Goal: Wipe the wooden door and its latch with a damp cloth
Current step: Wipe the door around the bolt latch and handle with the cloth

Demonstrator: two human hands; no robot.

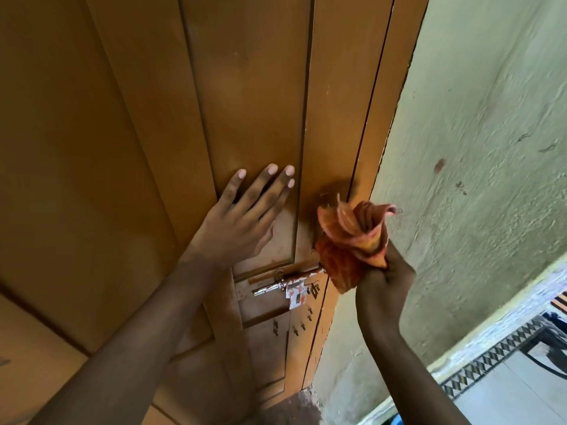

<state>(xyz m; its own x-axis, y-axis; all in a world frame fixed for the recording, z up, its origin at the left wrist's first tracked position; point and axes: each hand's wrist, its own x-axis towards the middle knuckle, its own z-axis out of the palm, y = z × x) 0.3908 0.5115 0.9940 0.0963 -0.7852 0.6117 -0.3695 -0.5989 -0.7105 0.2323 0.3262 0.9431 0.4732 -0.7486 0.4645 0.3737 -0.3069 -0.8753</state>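
The left hand (242, 216) lies flat, fingers spread, on the wooden door (138, 133) just above the latch (285, 282). The right hand (383, 280) is clenched around a bunched orange cloth (349, 240) pressed against the door's edge beside the latch.

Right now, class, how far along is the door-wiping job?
Done: cannot tell; no panel looks clearly wiped. In hand: the right hand grips the bunched cloth at the door edge above the latch; the left hand lies flat. Left: the stained latch.

Ochre-brown door (251, 87), orange and peach striped cloth (349, 240), pale green wall (475, 148), black-and-white diamond-patterned floor border (491, 357).
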